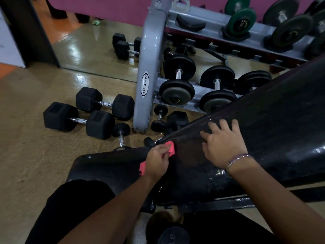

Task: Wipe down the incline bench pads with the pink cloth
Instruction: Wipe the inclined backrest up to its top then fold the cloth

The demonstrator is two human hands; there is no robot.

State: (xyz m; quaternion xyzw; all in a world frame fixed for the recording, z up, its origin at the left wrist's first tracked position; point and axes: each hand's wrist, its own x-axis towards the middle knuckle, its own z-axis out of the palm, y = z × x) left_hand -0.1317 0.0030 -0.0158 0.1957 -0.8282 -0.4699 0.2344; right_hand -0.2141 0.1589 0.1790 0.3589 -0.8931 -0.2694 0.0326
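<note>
A gym bench mid-clean, seen from the head camera I am watching from afar: the left hand [158,160] has its fingers curled round the pink cloth [171,147], which is bunched in the fist with one end poking out past the fingertips and the other trailing from the heel of the hand. The cloth sits at the low end of the black back pad [274,120], right where that pad comes down to meet the seat pad [105,166]. The right hand [223,147], a bracelet [237,158] at its wrist, lies flat on the back pad with fingers spread, holding nothing, just up the slope from the cloth. What matters for the next stroke, as I judge it, is the run of the back pad: its long axis climbs from the cloth toward the upper right of the view, so nearly all of its surface lies up and to the right of the left hand, with the right hand resting in that path. The seat pad lies the other way, down and to the left, and the cloth hand is plainly the nearer of the two to it. I read wet streaks near the back pad's lower edge, though I cannot tell how much has been wiped. Beyond the bench, dumbbells [79,118] lie on the floor [26,138] beside a grey rack [151,67].
</note>
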